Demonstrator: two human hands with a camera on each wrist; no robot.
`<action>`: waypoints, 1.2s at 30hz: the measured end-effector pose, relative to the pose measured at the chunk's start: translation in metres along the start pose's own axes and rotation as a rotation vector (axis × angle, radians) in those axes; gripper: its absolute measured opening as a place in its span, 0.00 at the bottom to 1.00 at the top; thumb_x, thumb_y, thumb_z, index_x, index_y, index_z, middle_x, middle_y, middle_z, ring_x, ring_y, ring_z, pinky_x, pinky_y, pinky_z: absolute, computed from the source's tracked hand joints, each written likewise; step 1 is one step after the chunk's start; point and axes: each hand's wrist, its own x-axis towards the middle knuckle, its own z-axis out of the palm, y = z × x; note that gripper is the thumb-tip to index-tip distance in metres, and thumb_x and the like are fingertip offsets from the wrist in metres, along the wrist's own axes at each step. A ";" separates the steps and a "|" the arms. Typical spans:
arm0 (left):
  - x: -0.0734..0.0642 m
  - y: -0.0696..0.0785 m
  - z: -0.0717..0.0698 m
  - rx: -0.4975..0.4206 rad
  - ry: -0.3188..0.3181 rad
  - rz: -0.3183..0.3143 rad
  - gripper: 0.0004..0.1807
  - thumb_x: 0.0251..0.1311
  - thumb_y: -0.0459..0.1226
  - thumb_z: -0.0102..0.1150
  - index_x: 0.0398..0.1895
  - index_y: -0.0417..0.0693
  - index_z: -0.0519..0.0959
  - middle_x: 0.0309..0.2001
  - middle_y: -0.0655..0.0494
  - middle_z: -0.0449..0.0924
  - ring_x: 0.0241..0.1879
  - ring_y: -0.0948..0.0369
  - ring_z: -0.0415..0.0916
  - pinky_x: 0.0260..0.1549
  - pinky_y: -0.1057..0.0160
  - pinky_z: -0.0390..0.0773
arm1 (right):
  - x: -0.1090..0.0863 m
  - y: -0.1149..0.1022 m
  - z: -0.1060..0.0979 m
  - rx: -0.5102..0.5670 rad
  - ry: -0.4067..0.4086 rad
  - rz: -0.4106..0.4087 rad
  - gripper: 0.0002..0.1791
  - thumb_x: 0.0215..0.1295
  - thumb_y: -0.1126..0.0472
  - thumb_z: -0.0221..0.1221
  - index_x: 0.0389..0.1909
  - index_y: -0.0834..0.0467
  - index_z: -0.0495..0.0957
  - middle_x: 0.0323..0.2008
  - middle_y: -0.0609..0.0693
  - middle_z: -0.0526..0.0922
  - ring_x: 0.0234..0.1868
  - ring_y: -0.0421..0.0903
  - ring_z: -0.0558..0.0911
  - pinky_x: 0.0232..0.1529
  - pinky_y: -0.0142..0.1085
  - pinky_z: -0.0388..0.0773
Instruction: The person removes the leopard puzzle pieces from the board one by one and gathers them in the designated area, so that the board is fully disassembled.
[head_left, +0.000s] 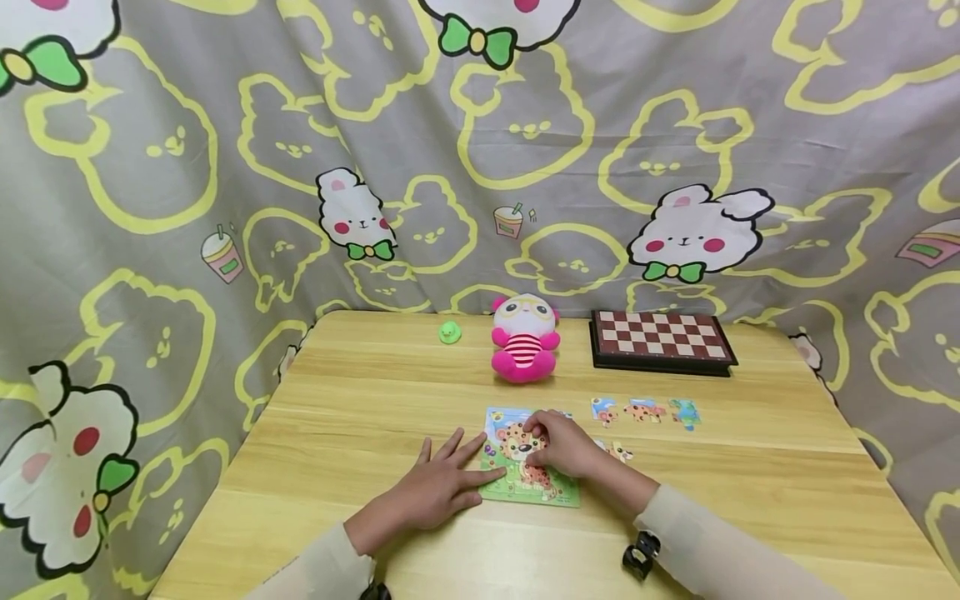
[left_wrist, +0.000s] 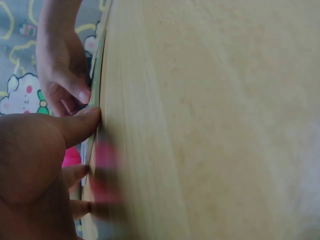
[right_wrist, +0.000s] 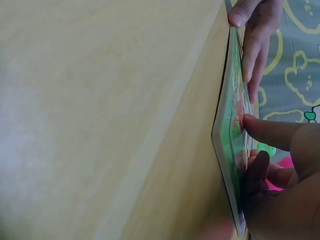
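A jigsaw puzzle point(head_left: 491, 483) with a spotted leopard on green grass lies flat on the table. My left hand point(head_left: 437, 485) rests at its left side with spread fingers, the thumb and fingertips touching the board's edge. Over the puzzle's right half my right hand point(head_left: 558, 443) bends its thumb and fingers down, pinching a puzzle piece at the leopard's face; the hand hides part of that piece. In the right wrist view the thumb point(right_wrist: 267, 132) touches the puzzle's surface. Loose puzzle pieces point(head_left: 645, 411) lie right of the board, others point(head_left: 618, 451) partly behind the right forearm.
Behind the puzzle sits a pink and white plush toy point(head_left: 525, 337). A small green duck point(head_left: 449, 332) stands to its left and a checkered board box point(head_left: 663, 340) to its right. A patterned curtain point(head_left: 420, 208) hangs along the back of the wooden table point(head_left: 337, 417).
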 end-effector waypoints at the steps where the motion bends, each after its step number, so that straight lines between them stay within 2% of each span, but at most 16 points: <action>1: 0.000 0.000 0.000 -0.001 0.000 0.000 0.27 0.77 0.54 0.48 0.76 0.84 0.62 0.84 0.54 0.44 0.81 0.37 0.38 0.65 0.18 0.46 | 0.001 0.000 0.000 0.003 -0.001 0.003 0.21 0.53 0.68 0.76 0.46 0.60 0.79 0.36 0.50 0.74 0.37 0.46 0.71 0.38 0.33 0.70; 13: 0.000 -0.001 -0.004 -0.015 -0.007 -0.011 0.27 0.77 0.53 0.48 0.76 0.84 0.62 0.84 0.55 0.42 0.81 0.38 0.36 0.66 0.19 0.44 | 0.004 -0.005 -0.001 0.027 0.007 0.031 0.22 0.52 0.70 0.76 0.47 0.60 0.79 0.38 0.51 0.73 0.37 0.46 0.70 0.39 0.34 0.70; 20: 0.000 0.000 -0.001 -0.014 -0.005 -0.002 0.27 0.77 0.54 0.49 0.76 0.85 0.63 0.84 0.54 0.43 0.81 0.38 0.38 0.65 0.19 0.45 | 0.001 -0.004 -0.001 0.043 0.009 0.030 0.23 0.51 0.70 0.77 0.46 0.60 0.78 0.38 0.52 0.74 0.37 0.46 0.71 0.40 0.35 0.71; 25: 0.001 -0.002 0.001 -0.002 0.004 -0.001 0.27 0.77 0.54 0.49 0.76 0.85 0.62 0.84 0.55 0.43 0.81 0.38 0.38 0.65 0.18 0.46 | 0.001 -0.003 -0.002 0.111 -0.011 0.007 0.24 0.52 0.71 0.75 0.47 0.58 0.76 0.38 0.52 0.75 0.37 0.47 0.72 0.39 0.36 0.73; 30: 0.001 -0.001 0.000 -0.016 -0.002 -0.001 0.27 0.77 0.54 0.49 0.76 0.84 0.62 0.84 0.54 0.43 0.81 0.37 0.37 0.65 0.18 0.45 | 0.002 0.001 -0.004 0.200 -0.041 0.017 0.23 0.54 0.73 0.72 0.48 0.58 0.74 0.37 0.53 0.73 0.33 0.46 0.71 0.34 0.35 0.72; 36: 0.001 -0.001 0.001 -0.026 -0.007 -0.007 0.27 0.77 0.54 0.49 0.76 0.85 0.62 0.84 0.55 0.42 0.81 0.38 0.37 0.65 0.19 0.45 | 0.001 0.002 -0.005 0.209 -0.043 0.029 0.22 0.58 0.71 0.72 0.52 0.58 0.77 0.33 0.52 0.74 0.29 0.45 0.71 0.31 0.35 0.71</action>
